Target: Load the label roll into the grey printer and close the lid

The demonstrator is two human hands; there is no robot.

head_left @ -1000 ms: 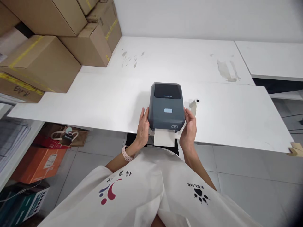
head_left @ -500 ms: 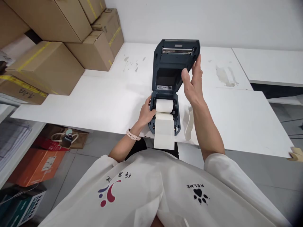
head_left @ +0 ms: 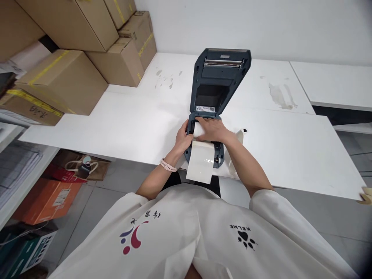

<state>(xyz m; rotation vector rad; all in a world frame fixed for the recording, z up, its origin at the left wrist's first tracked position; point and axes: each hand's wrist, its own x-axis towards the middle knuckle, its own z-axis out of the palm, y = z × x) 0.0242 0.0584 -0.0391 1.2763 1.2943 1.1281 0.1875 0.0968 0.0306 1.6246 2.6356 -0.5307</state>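
A dark grey label printer point(head_left: 220, 161) stands at the table's front edge with its lid point(head_left: 216, 79) raised. Inside it sits a white label roll point(head_left: 198, 130), and its label strip point(head_left: 200, 162) hangs out over the front. My left hand point(head_left: 183, 138) is closed around the printer's left side, thumb over the inner edge by the roll. Over the roll lies my right hand point(head_left: 211, 130), its fingers curled onto the top and right of it and hiding much of the roll. Right of the printer, partly behind my right forearm, is another paper roll point(head_left: 240, 135) with a loose strip.
Cardboard boxes point(head_left: 62, 81) are stacked on the table's left end. A white wall point(head_left: 261, 27) stands behind the white table point(head_left: 139, 128). Below left, an orange box point(head_left: 54, 199) stands on the floor by a shelf. A tan roll point(head_left: 365, 195) shows at the right corner.
My right hand has let go of the lid and come down onto the label roll. The lid stays up. The hanging strip has shifted and tilts leftward. My left hand stays on the printer.
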